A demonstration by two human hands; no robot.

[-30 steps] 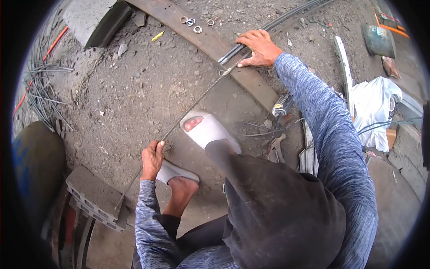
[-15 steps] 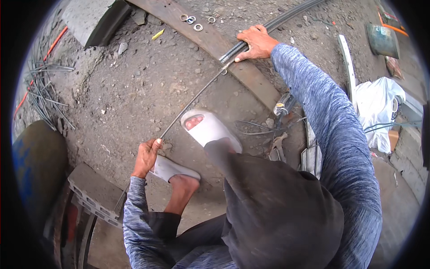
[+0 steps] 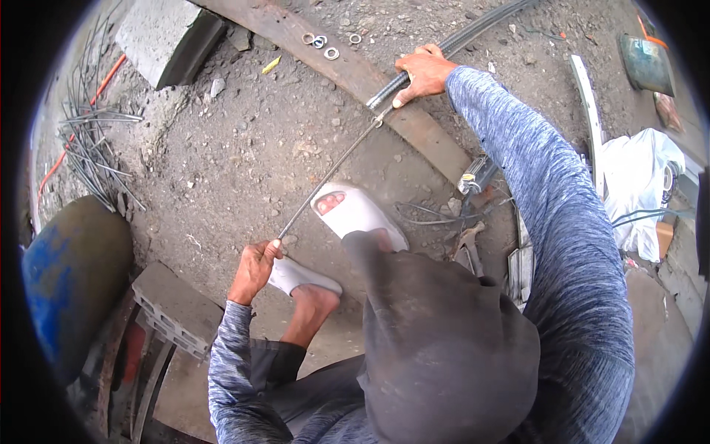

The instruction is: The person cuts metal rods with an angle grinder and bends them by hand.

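Observation:
My left hand (image 3: 255, 271), fingers closed, grips the near end of a thin metal rod (image 3: 325, 179). The rod slants up and away to a small ring (image 3: 379, 122) at the edge of a brown plank (image 3: 429, 144). Beyond it, my right hand (image 3: 425, 75) is wrapped over a bundle of ribbed steel bars (image 3: 488, 26), thumb close to their cut ends. Those bars cross the plank and run off at the upper right. Whether the rod's far end touches the bundle is hard to see.
Several metal rings (image 3: 319, 42) lie on and beside the plank. Loose rods (image 3: 96, 137) are piled at the left, near a concrete piece (image 3: 163, 44). Hollow blocks (image 3: 174, 307) stand at lower left, a white bag (image 3: 636, 185) at right. My slippered feet are below the rod.
The view has shifted slightly, so the ground appears lower and further right. Both hands keep their holds on the rod and the bundle, with little visible movement.

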